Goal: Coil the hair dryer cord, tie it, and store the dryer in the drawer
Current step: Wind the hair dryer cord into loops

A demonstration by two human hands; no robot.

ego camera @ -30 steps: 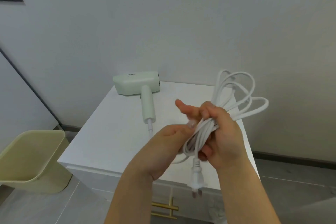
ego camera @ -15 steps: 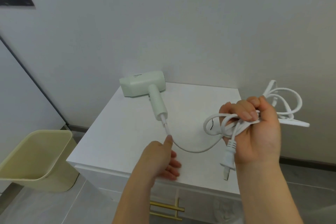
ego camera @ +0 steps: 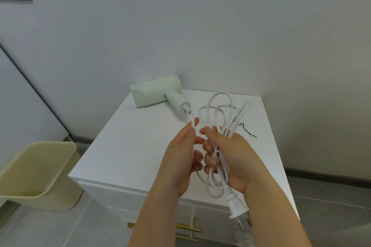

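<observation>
Two hands share the cord [ego camera: 220, 164] above the white cabinet [ego camera: 130, 146]. The right hand [ego camera: 234, 156] has its fingers curled round the gathered loops, clamping them at the middle so they cannot spring apart. The left hand [ego camera: 178, 158] pinches the single strand that leads to the hair dryer [ego camera: 156, 92] between thumb and forefinger, probably to feed the last slack into the bundle or wrap it around.

The bundle's long axis runs away from the person. Its loops fan out towards the wall, and the plug [ego camera: 237, 207] hangs down at the near end, prongs pointing at the floor.

The hair dryer lies on its side at the back left of the cabinet top, close to the wall. Its barrel runs roughly left to right. Its handle points towards the hands, so the cord leaves it in a short, nearly straight run to the left fingers.

A thin black tie [ego camera: 248, 131] lies on the top just beyond the right hand, within easy reach for the tying. The drawer [ego camera: 124, 196] below looks closed. A pale yellow bin [ego camera: 38, 172] stands on the floor to the left.
</observation>
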